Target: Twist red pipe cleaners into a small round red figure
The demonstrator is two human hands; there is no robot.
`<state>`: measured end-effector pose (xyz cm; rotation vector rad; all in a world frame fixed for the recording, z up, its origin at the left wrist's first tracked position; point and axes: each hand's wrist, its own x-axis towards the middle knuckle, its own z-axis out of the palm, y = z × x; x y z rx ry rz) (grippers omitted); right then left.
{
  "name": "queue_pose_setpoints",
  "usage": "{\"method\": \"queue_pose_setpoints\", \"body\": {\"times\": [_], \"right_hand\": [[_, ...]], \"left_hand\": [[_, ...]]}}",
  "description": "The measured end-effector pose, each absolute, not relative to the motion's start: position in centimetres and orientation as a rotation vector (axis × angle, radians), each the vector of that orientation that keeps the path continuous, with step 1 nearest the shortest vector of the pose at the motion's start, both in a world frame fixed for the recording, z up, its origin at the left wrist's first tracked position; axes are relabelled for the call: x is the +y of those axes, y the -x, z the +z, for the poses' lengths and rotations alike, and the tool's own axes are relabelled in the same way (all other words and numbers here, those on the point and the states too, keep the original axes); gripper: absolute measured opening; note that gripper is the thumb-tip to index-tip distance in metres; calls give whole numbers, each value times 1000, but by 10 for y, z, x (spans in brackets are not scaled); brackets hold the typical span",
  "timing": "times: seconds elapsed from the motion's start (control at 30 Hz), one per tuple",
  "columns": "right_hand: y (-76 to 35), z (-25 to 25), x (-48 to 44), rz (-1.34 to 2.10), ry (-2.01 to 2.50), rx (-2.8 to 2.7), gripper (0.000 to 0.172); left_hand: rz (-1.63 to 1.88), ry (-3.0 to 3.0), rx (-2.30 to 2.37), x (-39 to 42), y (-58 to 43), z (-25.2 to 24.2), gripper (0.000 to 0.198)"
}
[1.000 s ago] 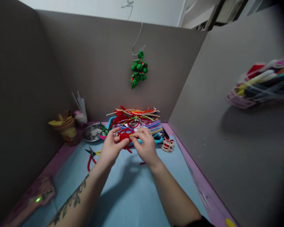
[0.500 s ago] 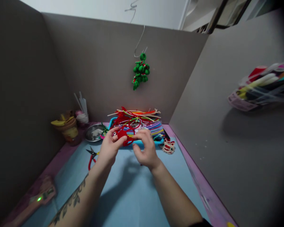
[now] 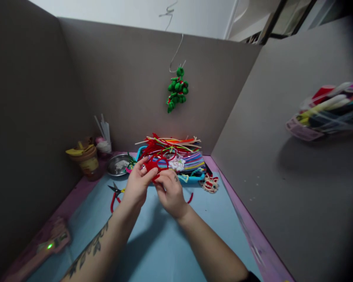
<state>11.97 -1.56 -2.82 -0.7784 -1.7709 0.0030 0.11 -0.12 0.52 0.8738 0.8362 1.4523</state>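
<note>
My left hand (image 3: 137, 185) pinches a red pipe-cleaner piece (image 3: 151, 164) with open loops, holding it above the blue mat (image 3: 153, 250). Against the lower edge of the same piece, my right hand (image 3: 171, 194) has its thumb and fingers closed; its fingertips are partly hidden. A short red pipe-cleaner bit (image 3: 190, 198) shows just right of my right hand. Behind both hands stands a blue tray (image 3: 200, 178) full of coloured pipe cleaners (image 3: 194, 161).
Red-handled snips (image 3: 115, 192) lie left of my left arm. Farther left are a pink glue gun (image 3: 55, 237), a metal bowl (image 3: 111, 172) and a brown pot (image 3: 88, 160). A lion-like face ornament (image 3: 209, 184) lies right of the tray. A green ornament (image 3: 178, 90) hangs above.
My right hand has moved left and closed in on the lower edge of the red piece. The red bit beside it has come into view. The view has shifted slightly.
</note>
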Motion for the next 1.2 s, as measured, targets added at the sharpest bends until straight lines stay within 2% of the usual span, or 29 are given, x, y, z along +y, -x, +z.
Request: {"method": "queue_pose_setpoints", "body": {"times": [0.2,0.37,0.57,0.67,0.87,1.2], "right_hand": [[-116,-24,-20,515,771,-1484,5],[-120,-22,-16,934,737,-1359,17],[-129,-26,-8,1113,651,-1259,24],[-135,-22,-6,947,675,-1362,17],[-141,-18,-4,136,918,-1688,13],[-140,-28,-5,-337,935,-1756,13]], "left_hand": [[1571,-1055,881,3,3,0,64],[1577,-1119,904,3,4,2,64],[1513,-1161,885,3,3,1,65],[1497,-1123,907,4,3,0,63],[1463,-1104,907,2,1,-2,62],[1416,-1165,846,-2,-2,1,62]]}}
